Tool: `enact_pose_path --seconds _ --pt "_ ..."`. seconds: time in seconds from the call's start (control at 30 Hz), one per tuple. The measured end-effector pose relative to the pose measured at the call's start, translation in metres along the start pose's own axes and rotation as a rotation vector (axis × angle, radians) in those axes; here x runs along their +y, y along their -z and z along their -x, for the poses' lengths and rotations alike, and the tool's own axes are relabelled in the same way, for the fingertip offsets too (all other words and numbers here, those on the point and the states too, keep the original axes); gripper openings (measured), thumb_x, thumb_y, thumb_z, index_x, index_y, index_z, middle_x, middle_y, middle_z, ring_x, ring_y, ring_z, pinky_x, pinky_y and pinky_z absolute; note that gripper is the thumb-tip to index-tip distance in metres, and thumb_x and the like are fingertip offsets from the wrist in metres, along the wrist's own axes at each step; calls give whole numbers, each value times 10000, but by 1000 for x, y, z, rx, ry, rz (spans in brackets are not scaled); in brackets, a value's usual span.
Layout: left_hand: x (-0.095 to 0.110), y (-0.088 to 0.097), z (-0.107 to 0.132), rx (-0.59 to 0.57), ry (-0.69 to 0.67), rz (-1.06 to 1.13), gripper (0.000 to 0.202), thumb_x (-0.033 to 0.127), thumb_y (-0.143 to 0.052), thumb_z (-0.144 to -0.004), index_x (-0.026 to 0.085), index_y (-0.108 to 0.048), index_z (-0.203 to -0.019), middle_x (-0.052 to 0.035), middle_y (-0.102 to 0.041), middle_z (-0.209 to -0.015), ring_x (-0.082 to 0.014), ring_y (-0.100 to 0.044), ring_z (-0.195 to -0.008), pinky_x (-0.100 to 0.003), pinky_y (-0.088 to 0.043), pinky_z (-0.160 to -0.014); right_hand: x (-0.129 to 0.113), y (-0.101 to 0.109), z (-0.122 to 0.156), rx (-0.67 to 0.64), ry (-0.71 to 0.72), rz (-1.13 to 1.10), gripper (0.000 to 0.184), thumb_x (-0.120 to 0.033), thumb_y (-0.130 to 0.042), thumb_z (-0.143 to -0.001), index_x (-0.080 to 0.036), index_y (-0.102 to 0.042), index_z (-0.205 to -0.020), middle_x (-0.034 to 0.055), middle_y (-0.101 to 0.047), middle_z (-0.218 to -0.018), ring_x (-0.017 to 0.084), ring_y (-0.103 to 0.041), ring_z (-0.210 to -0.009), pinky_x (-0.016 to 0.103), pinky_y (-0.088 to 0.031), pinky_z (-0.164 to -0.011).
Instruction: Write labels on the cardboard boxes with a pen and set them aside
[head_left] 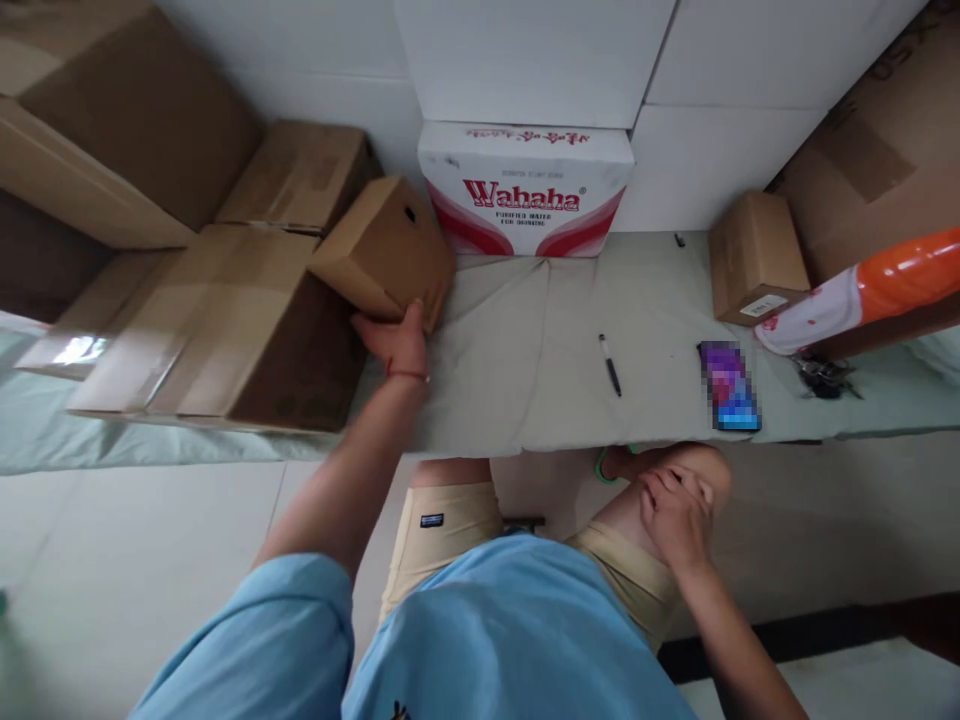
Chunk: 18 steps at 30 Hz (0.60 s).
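Note:
My left hand [396,345] grips the lower near end of a small brown cardboard box [382,245] with a dark hole in its top face. The thumb lies against its front, while the other fingers are partly hidden beside it. The box sits tilted against a larger taped carton [202,320] on its left. My right hand [679,510] rests on my knee below the table edge, holding nothing, its fingers loosely bent and apart.
A white and red Wahaha water carton [525,195] stands at the wall. Rightward on the cloth-covered table [495,400] lie a pen [610,365], a phone [729,387] and keys [825,378]. A small carton [757,255] and an orange-and-white roll [885,285] are at right.

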<state>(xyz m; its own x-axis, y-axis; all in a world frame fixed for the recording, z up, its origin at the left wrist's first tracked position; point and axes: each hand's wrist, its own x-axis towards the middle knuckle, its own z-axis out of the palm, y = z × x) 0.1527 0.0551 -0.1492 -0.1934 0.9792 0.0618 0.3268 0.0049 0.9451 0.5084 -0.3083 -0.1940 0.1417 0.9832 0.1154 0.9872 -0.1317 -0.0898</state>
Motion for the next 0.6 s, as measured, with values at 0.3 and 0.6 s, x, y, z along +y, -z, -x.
enact_pose_path --seconds 0.3,0.6 --pt "4 65 164 -15 313 477 431 578 -777 -801 213 -703 -1018 -83 -805 -1110 -323 -743 -1216 -426 -606 -1053 33 6 -30 -148 60 262 310 -373 -590 -1053 -225 -853 -985 141 -809 -1149 383 -578 -1307 616 -294 -1199" --pt "18 54 179 -445 454 269 700 746 -841 -728 154 -760 -1092 -129 -824 -1113 -365 -754 -1123 -434 -596 -973 33 14 -28 -144 104 317 402 -490 -589 -1088 -215 -834 -928 116 -768 -1006 314 -578 -1087 452 -347 -983"
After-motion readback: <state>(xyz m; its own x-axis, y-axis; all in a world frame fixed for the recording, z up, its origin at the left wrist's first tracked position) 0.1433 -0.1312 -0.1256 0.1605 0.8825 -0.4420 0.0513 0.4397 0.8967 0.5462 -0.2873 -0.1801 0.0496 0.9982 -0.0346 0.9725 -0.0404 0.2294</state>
